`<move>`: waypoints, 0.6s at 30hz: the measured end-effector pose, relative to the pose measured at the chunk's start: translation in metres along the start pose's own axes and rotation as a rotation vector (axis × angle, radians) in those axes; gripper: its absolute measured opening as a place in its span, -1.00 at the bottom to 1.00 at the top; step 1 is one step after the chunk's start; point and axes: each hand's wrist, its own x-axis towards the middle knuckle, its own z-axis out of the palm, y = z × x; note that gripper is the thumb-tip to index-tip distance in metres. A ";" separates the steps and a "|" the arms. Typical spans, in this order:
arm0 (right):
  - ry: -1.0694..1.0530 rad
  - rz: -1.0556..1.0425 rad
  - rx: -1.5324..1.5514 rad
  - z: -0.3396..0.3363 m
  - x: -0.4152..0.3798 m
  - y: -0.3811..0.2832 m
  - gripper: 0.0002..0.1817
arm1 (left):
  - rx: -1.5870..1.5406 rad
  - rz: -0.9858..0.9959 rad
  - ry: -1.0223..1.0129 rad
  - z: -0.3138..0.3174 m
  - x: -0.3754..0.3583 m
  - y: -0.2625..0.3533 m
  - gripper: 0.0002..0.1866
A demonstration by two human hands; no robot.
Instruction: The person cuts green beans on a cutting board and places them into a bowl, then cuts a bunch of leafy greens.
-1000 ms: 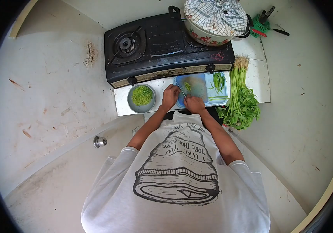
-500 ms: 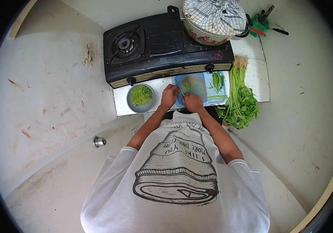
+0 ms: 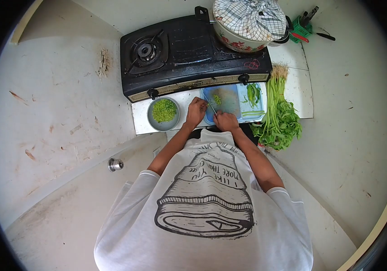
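My right hand (image 3: pixel 226 121) is closed on a knife (image 3: pixel 211 105), whose thin blade points up and to the left over the blue cutting board (image 3: pixel 232 103). At the board's left edge, the fingers of my left hand (image 3: pixel 196 111) are pressed together beside the blade; what they pinch is too small to make out. Chopped green pieces (image 3: pixel 217 99) lie on the board just beyond the knife. Green chillies or pods (image 3: pixel 253 94) and long green pieces (image 3: pixel 252 113) rest in the light blue tray's right part. A grey bowl (image 3: pixel 151 122) left of my left hand holds chopped greens (image 3: pixel 164 110).
A black two-burner stove (image 3: pixel 184 63) stands behind the board, with a cloth-covered pot (image 3: pixel 241 44) on its right side. Leafy green stalks (image 3: pixel 277 108) lie to the right. A green basket (image 3: pixel 300 30) with utensils is at the back right.
My right hand has shifted slightly right and down with the knife, showing more of the blade. My left hand has moved slightly left.
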 end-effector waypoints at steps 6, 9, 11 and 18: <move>0.017 -0.015 -0.024 0.005 0.002 0.000 -0.55 | -0.002 -0.015 0.004 -0.002 0.001 0.003 -0.87; 0.026 -0.017 -0.018 0.005 0.007 -0.003 -0.56 | -0.018 -0.007 0.016 0.000 0.000 0.003 -0.88; 0.035 -0.007 -0.012 0.004 0.011 -0.006 -0.57 | -0.025 -0.011 0.019 0.000 0.000 0.002 -0.88; 0.054 -0.028 -0.071 0.010 0.002 -0.002 -0.59 | 0.001 0.014 0.014 -0.001 -0.002 0.001 -0.88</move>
